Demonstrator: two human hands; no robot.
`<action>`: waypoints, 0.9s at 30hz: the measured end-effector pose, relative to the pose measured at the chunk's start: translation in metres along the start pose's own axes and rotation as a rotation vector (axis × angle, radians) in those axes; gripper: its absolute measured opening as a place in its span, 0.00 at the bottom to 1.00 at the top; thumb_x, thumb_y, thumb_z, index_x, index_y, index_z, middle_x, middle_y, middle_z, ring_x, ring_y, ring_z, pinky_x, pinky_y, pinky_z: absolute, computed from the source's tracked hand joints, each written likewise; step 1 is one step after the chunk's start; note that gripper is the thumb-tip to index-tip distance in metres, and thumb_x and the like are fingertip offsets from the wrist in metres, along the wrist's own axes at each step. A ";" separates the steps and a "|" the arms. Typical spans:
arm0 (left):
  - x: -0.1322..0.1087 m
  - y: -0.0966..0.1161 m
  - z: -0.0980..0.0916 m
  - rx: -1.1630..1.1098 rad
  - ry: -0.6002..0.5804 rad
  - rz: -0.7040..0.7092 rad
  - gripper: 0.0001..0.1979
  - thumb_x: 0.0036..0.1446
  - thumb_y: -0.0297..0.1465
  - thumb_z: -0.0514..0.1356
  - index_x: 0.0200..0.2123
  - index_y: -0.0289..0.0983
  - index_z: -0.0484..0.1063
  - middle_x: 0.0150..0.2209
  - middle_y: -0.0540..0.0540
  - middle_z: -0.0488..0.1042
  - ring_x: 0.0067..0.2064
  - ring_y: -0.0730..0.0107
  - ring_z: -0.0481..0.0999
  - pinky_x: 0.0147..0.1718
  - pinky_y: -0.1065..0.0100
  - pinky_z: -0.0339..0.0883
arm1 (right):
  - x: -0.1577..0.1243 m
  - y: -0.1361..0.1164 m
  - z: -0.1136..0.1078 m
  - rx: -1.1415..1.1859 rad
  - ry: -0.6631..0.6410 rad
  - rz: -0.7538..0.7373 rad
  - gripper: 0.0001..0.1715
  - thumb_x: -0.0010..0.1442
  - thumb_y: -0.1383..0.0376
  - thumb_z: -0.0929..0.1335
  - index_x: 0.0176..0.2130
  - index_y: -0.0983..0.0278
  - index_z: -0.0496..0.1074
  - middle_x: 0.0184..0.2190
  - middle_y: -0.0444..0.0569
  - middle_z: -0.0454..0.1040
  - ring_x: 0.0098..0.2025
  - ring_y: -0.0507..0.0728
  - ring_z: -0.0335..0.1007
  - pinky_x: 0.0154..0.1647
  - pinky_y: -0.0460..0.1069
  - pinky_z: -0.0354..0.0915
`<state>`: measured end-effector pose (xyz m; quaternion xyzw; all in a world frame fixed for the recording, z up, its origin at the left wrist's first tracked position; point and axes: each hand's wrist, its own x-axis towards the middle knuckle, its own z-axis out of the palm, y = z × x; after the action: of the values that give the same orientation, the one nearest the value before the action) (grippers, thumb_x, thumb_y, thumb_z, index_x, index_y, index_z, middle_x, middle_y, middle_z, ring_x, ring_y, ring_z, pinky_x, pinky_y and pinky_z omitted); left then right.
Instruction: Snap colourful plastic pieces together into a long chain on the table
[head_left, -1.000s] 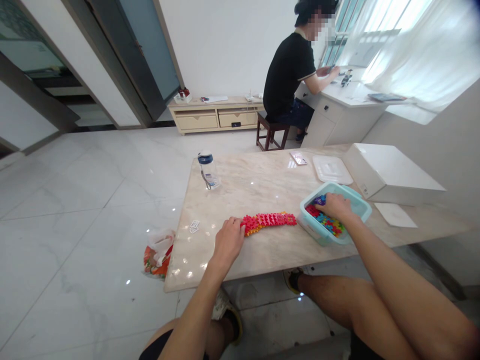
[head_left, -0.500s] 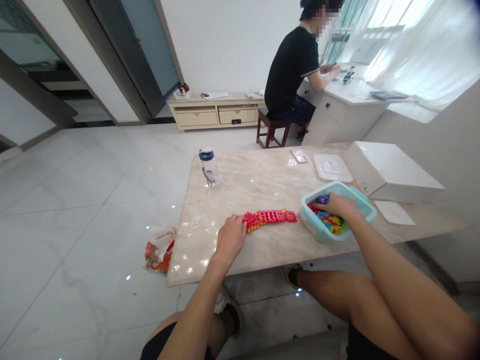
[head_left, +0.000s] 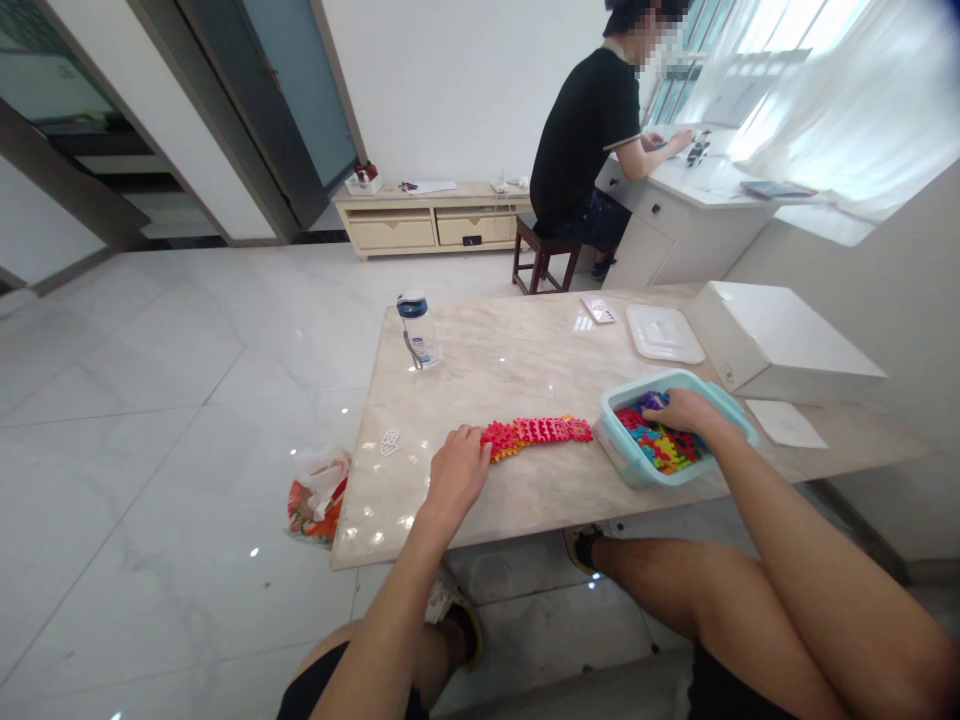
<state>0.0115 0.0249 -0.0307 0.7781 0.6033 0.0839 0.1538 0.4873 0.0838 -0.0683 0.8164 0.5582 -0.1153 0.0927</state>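
On the table [head_left: 480, 510] lies a long assembly of interlocking plastic building pieces [head_left: 536, 431], red on top with orange showing along its edges. My left hand [head_left: 459, 465] is closed on its left end. To the right stands a light-blue plastic tub [head_left: 637, 470] holding many loose building pieces [head_left: 670, 448] in red, yellow, blue, green and purple. My right hand [head_left: 688, 412] reaches over the rim into the tub, its fingers bent together beside purple pieces [head_left: 652, 401]. Whatever lies between those fingertips is hidden.
A water bottle [head_left: 418, 332] stands at the back left, near a small white cut-out [head_left: 389, 442]. Behind the tub lie a white lid [head_left: 664, 334], a phone [head_left: 598, 310] and a large white box [head_left: 795, 340]. Another person [head_left: 585, 140] sits at a desk beyond.
My right hand has shifted slightly right inside the tub, uncovering more loose pieces. The tub sits slightly differently. My left hand keeps its hold on the red assembly.
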 end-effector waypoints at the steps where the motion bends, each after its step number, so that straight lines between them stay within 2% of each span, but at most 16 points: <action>1: 0.000 0.000 0.001 0.003 -0.002 0.000 0.13 0.76 0.33 0.53 0.55 0.40 0.74 0.55 0.41 0.78 0.59 0.58 0.75 0.52 0.62 0.69 | -0.001 -0.003 -0.001 0.003 -0.002 0.020 0.35 0.59 0.43 0.74 0.50 0.69 0.80 0.46 0.66 0.83 0.46 0.70 0.82 0.42 0.55 0.71; 6: 0.001 -0.002 0.004 0.005 0.008 0.014 0.12 0.76 0.33 0.54 0.54 0.40 0.75 0.53 0.41 0.79 0.57 0.57 0.76 0.51 0.62 0.69 | -0.008 -0.017 -0.005 0.001 -0.025 0.085 0.37 0.58 0.43 0.75 0.53 0.67 0.78 0.51 0.67 0.82 0.51 0.72 0.81 0.43 0.57 0.72; 14: 0.001 -0.003 0.002 0.016 0.006 0.010 0.12 0.76 0.34 0.53 0.53 0.40 0.75 0.53 0.41 0.79 0.57 0.58 0.76 0.50 0.62 0.69 | -0.017 -0.018 -0.012 -0.028 0.047 0.114 0.36 0.58 0.43 0.74 0.54 0.66 0.77 0.53 0.68 0.81 0.52 0.74 0.80 0.46 0.61 0.73; 17: 0.001 -0.001 0.001 0.018 -0.008 0.007 0.11 0.76 0.34 0.53 0.53 0.41 0.74 0.52 0.41 0.79 0.56 0.58 0.76 0.50 0.63 0.69 | -0.017 -0.019 -0.010 -0.048 0.066 0.099 0.30 0.60 0.49 0.73 0.55 0.64 0.77 0.53 0.66 0.82 0.53 0.75 0.79 0.50 0.62 0.72; 20: 0.000 0.000 0.000 0.020 -0.023 0.006 0.11 0.76 0.34 0.53 0.52 0.41 0.74 0.51 0.42 0.80 0.56 0.58 0.77 0.49 0.63 0.69 | -0.017 -0.020 -0.006 -0.045 0.074 0.096 0.24 0.61 0.57 0.73 0.55 0.65 0.78 0.52 0.66 0.82 0.53 0.73 0.80 0.48 0.60 0.72; 24: 0.000 0.001 -0.001 0.024 -0.028 0.002 0.11 0.76 0.34 0.53 0.52 0.41 0.74 0.51 0.42 0.80 0.55 0.58 0.77 0.49 0.63 0.68 | -0.015 -0.018 -0.001 -0.060 0.072 0.094 0.22 0.62 0.62 0.72 0.54 0.67 0.78 0.51 0.67 0.82 0.51 0.72 0.81 0.45 0.57 0.72; 27: 0.000 0.000 -0.001 0.025 -0.024 0.004 0.11 0.76 0.34 0.53 0.52 0.40 0.74 0.51 0.41 0.80 0.55 0.57 0.78 0.48 0.62 0.68 | -0.012 -0.015 0.002 -0.072 0.089 0.031 0.21 0.64 0.65 0.70 0.55 0.70 0.77 0.50 0.68 0.82 0.51 0.71 0.81 0.46 0.56 0.71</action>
<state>0.0114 0.0251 -0.0294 0.7820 0.6009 0.0673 0.1513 0.4688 0.0778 -0.0668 0.8254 0.5529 -0.0573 0.0986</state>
